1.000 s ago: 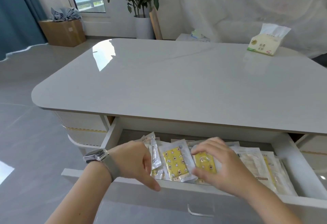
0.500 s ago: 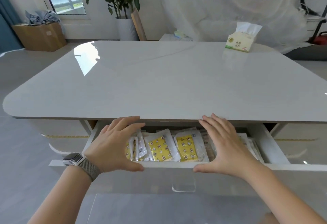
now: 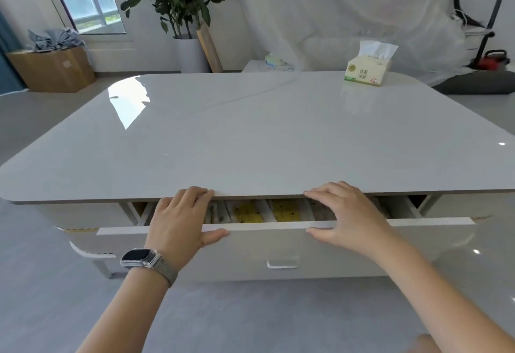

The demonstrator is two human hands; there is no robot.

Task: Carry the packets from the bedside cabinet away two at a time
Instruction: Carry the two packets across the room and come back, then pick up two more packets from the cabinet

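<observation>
Drawer [image 3: 278, 237] now pushed most of the way in vs half a sec ago; only a narrow gap left under the tabletop [image 3: 250, 135]. Packets [image 3: 267, 210] lie inside, yellow ones mid-gap, between both hands. Left hand [image 3: 181, 221] & right hand [image 3: 345, 219] rest flat over the drawer's front edge, fingers straight, thumbs on its face, holding nothing. Tissue pack [image 3: 366, 69] far right on top.

Two hands [image 3: 178, 224]; two yellow packets [image 3: 248, 212]; one tissue pack [image 3: 366, 69].
</observation>
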